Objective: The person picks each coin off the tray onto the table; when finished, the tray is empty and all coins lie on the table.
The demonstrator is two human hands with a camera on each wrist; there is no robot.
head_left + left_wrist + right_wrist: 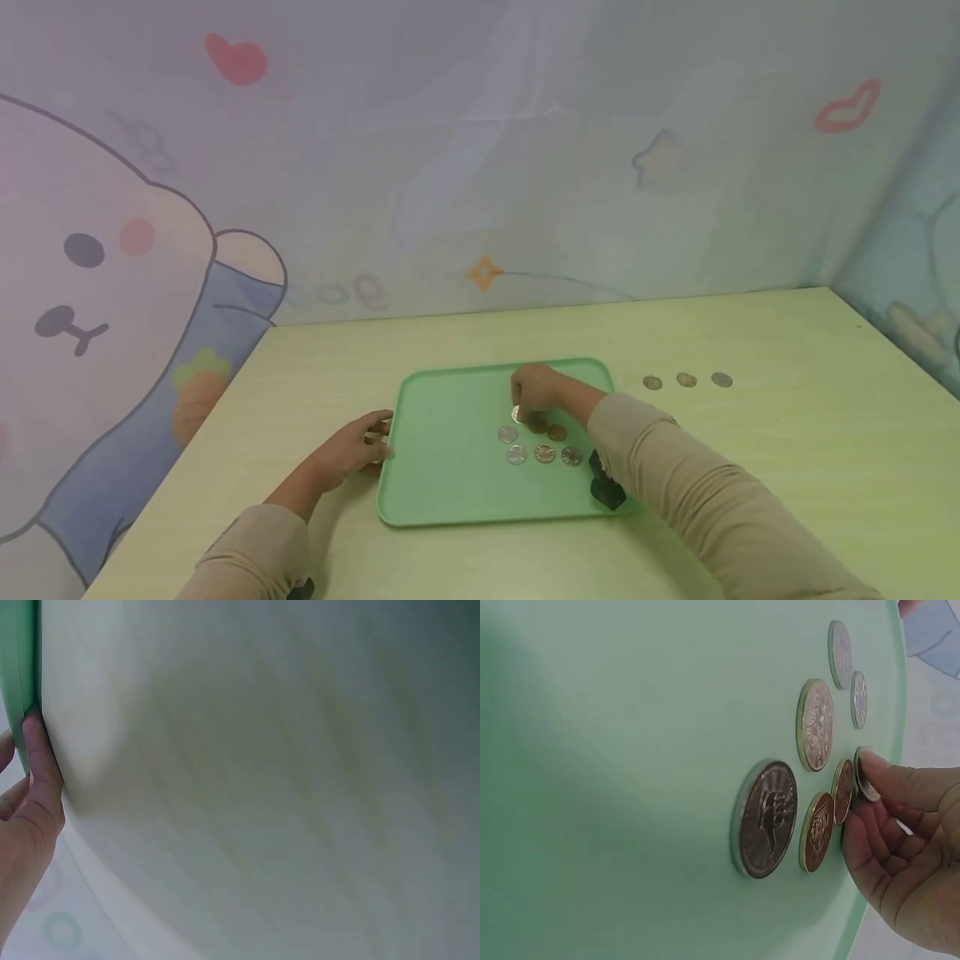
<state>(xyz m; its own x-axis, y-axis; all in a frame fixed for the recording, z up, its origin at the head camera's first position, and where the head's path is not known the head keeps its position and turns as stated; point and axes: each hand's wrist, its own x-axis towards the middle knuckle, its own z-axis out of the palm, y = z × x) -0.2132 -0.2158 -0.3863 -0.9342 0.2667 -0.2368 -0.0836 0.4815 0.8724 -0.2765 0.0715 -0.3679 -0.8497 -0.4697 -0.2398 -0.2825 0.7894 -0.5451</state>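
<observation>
A pale green tray [442, 483] lies on the table with several silver, gold and coppery coins on its right half. My right hand [536, 390] reaches over them and pinches a silver coin [867, 777], tilted at the thumb tip. A second shiny edge shows among its curled fingers, too little seen to name. Close by lie two coppery coins [817, 832]; a gold coin [544, 453], a dark coin [766, 819] and two silver coins [507, 434] lie around them. At the tray's left rim my left hand [348, 450] rests with its fingertips touching the edge, fingers apart.
Three coins [686, 379] sit in a row on the table [787, 433] right of the tray. Behind the table hangs a printed cloth [450, 167] with a bear and hearts. A black wrist device [606, 487] overhangs the tray's right side.
</observation>
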